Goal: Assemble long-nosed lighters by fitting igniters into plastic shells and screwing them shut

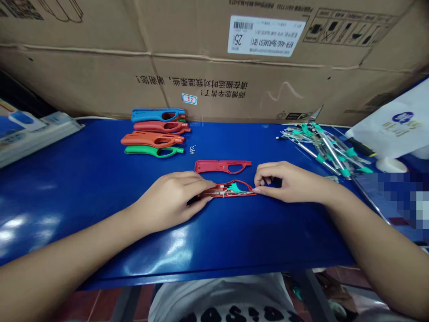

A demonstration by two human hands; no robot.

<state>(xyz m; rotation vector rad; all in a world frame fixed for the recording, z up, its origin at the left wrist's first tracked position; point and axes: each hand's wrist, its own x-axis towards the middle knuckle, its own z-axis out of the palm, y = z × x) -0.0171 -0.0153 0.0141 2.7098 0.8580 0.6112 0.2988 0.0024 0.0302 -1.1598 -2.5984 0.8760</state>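
Observation:
A red plastic handle shell (231, 189) with a teal part and thin metal wire inside lies on the blue table (100, 179). My left hand (174, 199) is closed over its left end, fingers pressing it down. My right hand (288, 181) pinches its right end with curled fingers. A second, empty red shell half (221, 166) lies just behind it.
Several finished handles, blue (157, 115), red, orange and green (152, 151), are stacked at the back left. A pile of metal rods with teal parts (321, 147) lies at the right. A big cardboard box (214, 58) walls the back. A white bag (395, 123) sits far right.

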